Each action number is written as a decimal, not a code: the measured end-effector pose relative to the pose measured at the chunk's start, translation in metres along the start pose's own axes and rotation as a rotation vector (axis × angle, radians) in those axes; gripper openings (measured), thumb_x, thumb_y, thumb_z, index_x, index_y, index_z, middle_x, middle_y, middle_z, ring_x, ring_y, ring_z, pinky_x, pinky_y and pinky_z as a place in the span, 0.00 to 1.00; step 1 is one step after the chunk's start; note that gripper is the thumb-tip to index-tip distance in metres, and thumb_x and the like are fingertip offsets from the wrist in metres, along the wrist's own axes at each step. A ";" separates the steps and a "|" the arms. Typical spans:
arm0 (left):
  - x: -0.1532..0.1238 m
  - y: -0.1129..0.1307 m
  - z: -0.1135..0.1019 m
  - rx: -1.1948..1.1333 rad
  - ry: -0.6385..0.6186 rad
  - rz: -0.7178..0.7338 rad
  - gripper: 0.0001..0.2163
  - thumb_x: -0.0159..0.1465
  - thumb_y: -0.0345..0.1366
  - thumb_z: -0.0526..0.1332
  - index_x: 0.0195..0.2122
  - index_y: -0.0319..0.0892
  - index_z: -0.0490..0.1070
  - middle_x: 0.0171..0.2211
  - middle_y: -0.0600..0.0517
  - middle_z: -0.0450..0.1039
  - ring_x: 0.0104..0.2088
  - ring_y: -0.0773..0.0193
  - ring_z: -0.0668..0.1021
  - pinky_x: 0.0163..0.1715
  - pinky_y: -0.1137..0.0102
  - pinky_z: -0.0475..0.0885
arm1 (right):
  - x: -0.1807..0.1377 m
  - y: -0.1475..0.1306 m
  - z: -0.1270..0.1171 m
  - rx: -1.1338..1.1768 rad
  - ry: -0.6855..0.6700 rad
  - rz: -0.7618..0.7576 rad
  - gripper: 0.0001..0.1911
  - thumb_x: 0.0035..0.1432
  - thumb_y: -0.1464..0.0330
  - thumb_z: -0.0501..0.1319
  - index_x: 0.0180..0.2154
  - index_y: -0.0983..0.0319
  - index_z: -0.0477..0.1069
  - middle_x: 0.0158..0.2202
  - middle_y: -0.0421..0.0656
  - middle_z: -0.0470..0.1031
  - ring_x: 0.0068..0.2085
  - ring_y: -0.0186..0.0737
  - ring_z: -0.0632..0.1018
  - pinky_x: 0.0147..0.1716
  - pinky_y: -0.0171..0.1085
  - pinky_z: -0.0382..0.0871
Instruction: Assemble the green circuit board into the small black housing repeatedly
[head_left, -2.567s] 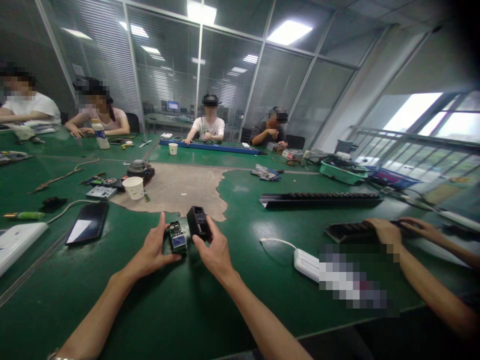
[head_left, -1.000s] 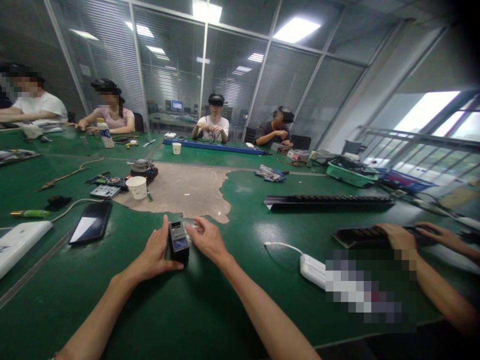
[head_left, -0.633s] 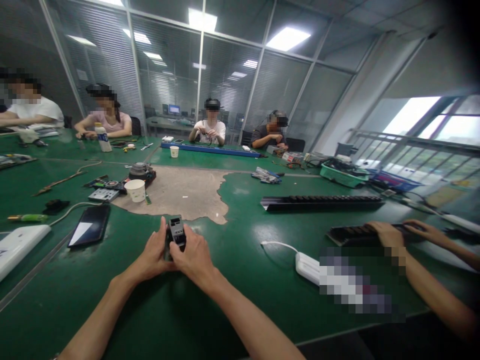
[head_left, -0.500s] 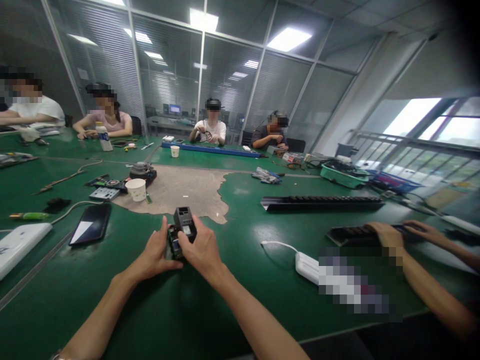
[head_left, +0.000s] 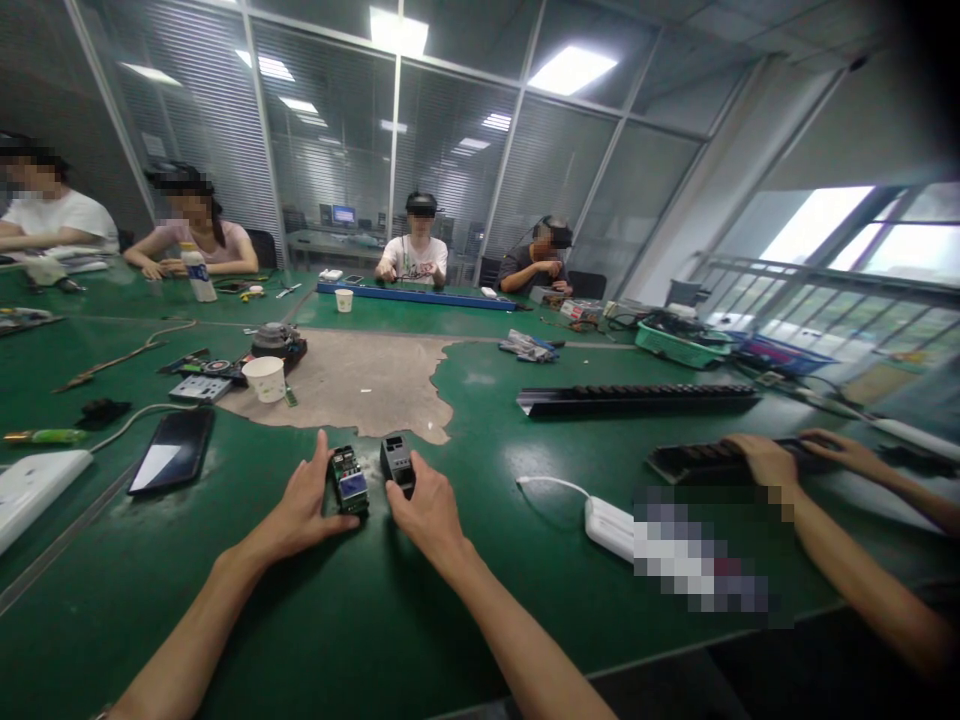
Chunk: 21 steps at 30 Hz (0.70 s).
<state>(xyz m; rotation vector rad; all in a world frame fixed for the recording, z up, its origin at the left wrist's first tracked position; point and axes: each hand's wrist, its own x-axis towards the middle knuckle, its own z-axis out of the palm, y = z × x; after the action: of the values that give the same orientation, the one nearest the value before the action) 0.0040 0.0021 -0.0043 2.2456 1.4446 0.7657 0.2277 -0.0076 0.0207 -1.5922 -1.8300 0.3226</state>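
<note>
At the near side of a green bench (head_left: 352,620), a person's left hand (head_left: 301,508) cradles an exposed circuit module (head_left: 350,485) in a wide curl, thumb across its near end, fingers along its left side; the right hand (head_left: 427,503) pinches a black housing (head_left: 394,462), thumb at the near end, fingers on the right side; the housing lies just right of the module, a narrow gap between them, their long axes roughly parallel and pointing away from the person; each piece is nearest the hand that holds it; whether either touches the bench cannot be told; well to the left lies a dark phone (head_left: 171,452); beyond, a paper cup (head_left: 265,380) stands on a brown patch (head_left: 360,365); farthest, a blue bar (head_left: 420,294) lies before a seated co-worker (head_left: 414,258).
</note>
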 end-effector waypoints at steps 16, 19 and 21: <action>0.000 -0.002 0.000 0.007 -0.024 0.033 0.53 0.57 0.48 0.63 0.65 0.43 0.16 0.67 0.34 0.43 0.65 0.39 0.51 0.59 0.42 0.49 | -0.005 0.010 0.011 0.212 0.045 -0.049 0.32 0.54 0.67 0.61 0.60 0.66 0.59 0.55 0.54 0.69 0.56 0.50 0.71 0.55 0.48 0.64; 0.000 -0.002 0.000 0.004 -0.014 0.011 0.55 0.56 0.48 0.65 0.66 0.44 0.17 0.67 0.34 0.42 0.66 0.39 0.50 0.60 0.43 0.49 | -0.001 -0.008 -0.001 0.302 0.052 -0.041 0.29 0.56 0.64 0.60 0.58 0.63 0.62 0.52 0.50 0.72 0.52 0.48 0.74 0.52 0.45 0.67; -0.001 -0.003 0.000 -0.004 -0.010 0.007 0.55 0.55 0.47 0.66 0.66 0.45 0.17 0.68 0.35 0.39 0.66 0.39 0.49 0.60 0.43 0.48 | 0.001 -0.023 -0.007 0.347 0.066 -0.089 0.28 0.57 0.63 0.60 0.59 0.62 0.61 0.52 0.48 0.72 0.53 0.46 0.73 0.52 0.43 0.67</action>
<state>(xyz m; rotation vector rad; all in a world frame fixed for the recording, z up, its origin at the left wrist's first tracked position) 0.0016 0.0026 -0.0068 2.2495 1.4298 0.7581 0.2138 -0.0138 0.0396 -1.2649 -1.6821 0.5107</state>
